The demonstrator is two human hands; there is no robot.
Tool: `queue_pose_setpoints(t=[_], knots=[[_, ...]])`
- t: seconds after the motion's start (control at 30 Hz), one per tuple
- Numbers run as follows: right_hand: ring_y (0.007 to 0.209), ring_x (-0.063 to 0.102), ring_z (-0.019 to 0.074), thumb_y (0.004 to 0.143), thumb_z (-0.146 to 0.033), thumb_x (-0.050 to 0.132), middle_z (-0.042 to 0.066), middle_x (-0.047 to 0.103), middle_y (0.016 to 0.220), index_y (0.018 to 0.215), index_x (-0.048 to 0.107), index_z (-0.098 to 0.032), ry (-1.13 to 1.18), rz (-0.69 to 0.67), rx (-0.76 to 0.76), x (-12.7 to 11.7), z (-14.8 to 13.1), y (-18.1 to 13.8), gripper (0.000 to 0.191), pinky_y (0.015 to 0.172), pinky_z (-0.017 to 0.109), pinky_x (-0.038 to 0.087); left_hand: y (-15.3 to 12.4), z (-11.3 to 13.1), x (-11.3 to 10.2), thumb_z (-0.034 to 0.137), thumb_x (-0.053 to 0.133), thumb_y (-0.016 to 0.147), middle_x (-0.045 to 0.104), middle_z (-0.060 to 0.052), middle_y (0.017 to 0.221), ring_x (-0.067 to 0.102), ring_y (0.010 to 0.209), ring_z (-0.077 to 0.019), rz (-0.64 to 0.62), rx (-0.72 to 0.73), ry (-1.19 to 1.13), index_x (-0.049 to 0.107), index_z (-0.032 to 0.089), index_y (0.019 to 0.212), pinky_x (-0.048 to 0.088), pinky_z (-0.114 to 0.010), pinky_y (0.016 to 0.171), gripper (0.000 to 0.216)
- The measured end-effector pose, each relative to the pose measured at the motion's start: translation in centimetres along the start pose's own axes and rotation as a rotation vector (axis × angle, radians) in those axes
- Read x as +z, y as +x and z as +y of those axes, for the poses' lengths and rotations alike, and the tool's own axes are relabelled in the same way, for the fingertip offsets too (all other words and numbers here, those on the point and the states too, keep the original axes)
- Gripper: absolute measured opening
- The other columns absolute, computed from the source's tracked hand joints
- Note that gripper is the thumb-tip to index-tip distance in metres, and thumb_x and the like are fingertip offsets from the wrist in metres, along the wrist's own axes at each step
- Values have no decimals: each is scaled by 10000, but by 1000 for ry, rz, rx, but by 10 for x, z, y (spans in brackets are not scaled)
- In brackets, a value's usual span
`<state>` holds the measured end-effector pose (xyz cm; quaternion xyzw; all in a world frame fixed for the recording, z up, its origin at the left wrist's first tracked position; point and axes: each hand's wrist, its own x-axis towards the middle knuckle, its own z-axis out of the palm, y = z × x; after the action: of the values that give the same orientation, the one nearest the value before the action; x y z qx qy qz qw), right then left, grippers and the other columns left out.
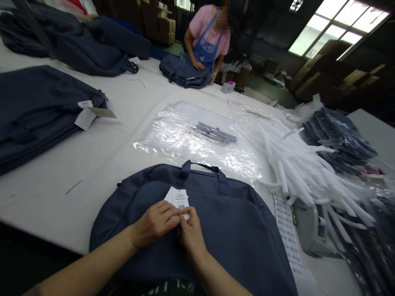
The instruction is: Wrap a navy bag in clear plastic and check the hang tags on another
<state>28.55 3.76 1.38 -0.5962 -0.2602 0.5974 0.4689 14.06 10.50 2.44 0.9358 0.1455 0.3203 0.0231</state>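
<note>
The white table runs out ahead of me and carries everything. On it, far left, lies a stack of navy bags with paper tags hanging off its edge, and further back a heap of more navy bags. Straight in front of me is the navy bag I am working on, lying flat with its handle pointing away from me. Beyond it a sheet of clear plastic bags is spread out, glossy under the light, with a small dark packet resting on top. To my right a pile of white foam tubes spills across the table, and behind that sit dark items wrapped in plastic. A strip of barcode labels runs along the right edge of my bag. Across the table another person in a pink shirt and blue apron has both hands on a navy bag of their own. Smallest of all — the white hang tag, lying on my bag just below the handle. My left hand and right hand meet at its lower edge, fingertips pinched close together on the tag — both narrow, nothing else held.
</note>
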Motion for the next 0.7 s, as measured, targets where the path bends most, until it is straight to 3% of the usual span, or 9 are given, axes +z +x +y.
queue_pose_setpoints(t=[0.07,0.13,0.23,0.3,0.37,0.43,0.5,0.6,0.7], knots=[[337,330,54,705,-597,660,-135,402,470,964,398,-237,154,78,13,-2,2,-5,515,315,144,212,0,0,1,40,472,892,639,-83,912,571,821,-182,30,-76,17,576,119,1056,479,-341,763,210],[444,479,79,684,-596,684,-85,501,612,1072,416,-242,375,126,108,-3,1,-8,590,384,164,364,0,2,3,28,476,886,627,-79,909,577,825,-181,63,-184,59,536,140,1189,481,-328,766,329],[809,644,188,705,-634,633,55,596,1004,1275,375,-269,548,76,203,0,-7,-2,725,676,337,554,1,7,5,95,476,912,609,-57,872,591,792,-163,93,-378,46,582,184,1096,483,-279,723,230],[1050,595,243,741,-614,605,96,540,1223,1346,357,-299,416,18,70,4,-13,9,726,837,416,529,4,10,5,182,495,924,607,-43,855,606,739,-146,145,-552,-36,581,184,998,489,-250,677,113],[1227,476,259,774,-524,609,87,488,1330,1284,484,-281,127,-23,-161,7,-17,22,579,997,435,432,7,9,2,268,527,909,616,-29,841,610,644,-132,210,-759,-120,537,191,1103,498,-234,607,209],[1263,436,257,797,-427,592,91,495,1331,1108,630,-227,-151,-74,-327,9,-20,32,372,1077,418,342,8,5,-1,321,553,874,629,-16,801,613,581,-142,218,-938,-210,465,204,1244,508,-242,558,397],[1242,456,254,779,-349,607,96,517,1300,1052,655,-209,-289,-107,-427,9,-21,37,310,1094,404,316,7,1,-2,337,559,850,633,-15,750,628,568,-164,169,-1127,-405,481,196,1233,527,-258,538,416],[1178,512,243,707,-284,668,97,493,1322,1252,510,-220,-213,-23,-448,5,-19,36,571,1031,383,398,3,4,5,305,528,861,636,-38,744,650,597,-167,191,-1470,-823,491,145,1127,560,-274,570,312],[995,608,223,688,-238,633,96,549,1240,1323,395,-218,-74,68,-298,-2,-11,38,678,882,369,500,-1,19,15,291,481,896,634,-49,719,647,580,-170,188,-1621,-978,418,118,1159,559,-291,550,322]])
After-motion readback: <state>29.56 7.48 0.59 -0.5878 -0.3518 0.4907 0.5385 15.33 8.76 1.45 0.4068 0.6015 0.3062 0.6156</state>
